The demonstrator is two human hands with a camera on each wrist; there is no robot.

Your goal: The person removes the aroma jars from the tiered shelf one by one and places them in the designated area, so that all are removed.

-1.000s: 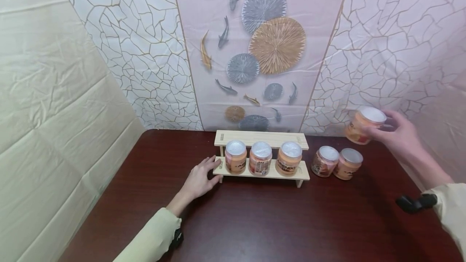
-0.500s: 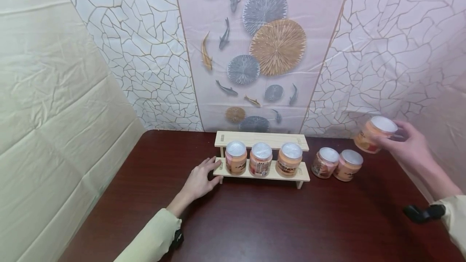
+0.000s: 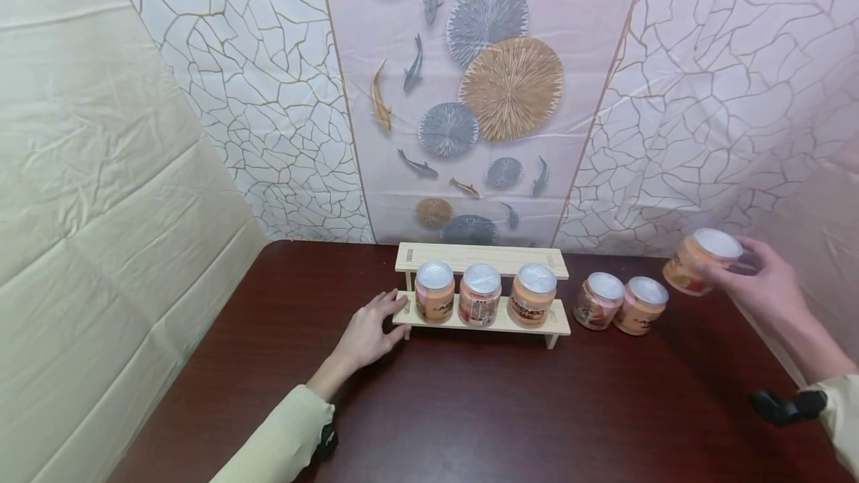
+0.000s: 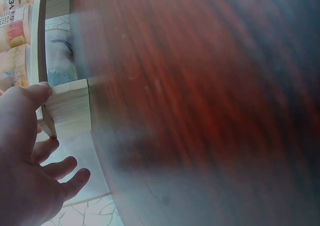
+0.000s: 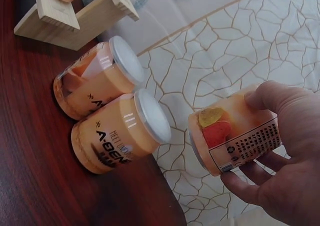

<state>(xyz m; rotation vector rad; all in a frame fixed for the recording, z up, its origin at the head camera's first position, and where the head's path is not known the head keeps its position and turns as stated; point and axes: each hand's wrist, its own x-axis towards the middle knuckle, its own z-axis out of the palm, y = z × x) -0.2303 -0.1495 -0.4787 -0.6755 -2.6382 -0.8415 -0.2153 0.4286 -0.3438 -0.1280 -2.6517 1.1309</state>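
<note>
My right hand (image 3: 772, 282) grips an orange labelled jar (image 3: 691, 267) with a silvery lid, thumb on one side and fingers on the other. In the right wrist view, this jar (image 5: 235, 131) is tilted above the table. My left hand (image 3: 367, 330) holds the left end of a two-step wooden rack (image 3: 483, 253). In the left wrist view its thumb (image 4: 39, 93) lies on the lower shelf's edge. Three similar jars stand on that lower step: a left jar (image 3: 435, 297), a middle jar (image 3: 479, 304) and a right jar (image 3: 532, 302).
Right of the rack, two more jars stand close together on the dark wood table (image 3: 463, 408): one nearer the rack (image 3: 596, 307), one farther right (image 3: 639, 313). A patterned cloth (image 3: 288, 133) hangs behind the table, and a pale cloth (image 3: 134, 244) rises along the left.
My right hand has carried its jar to the right and lower, away from the rack. The left hand stays at the rack's end, and the other jars have not moved.
</note>
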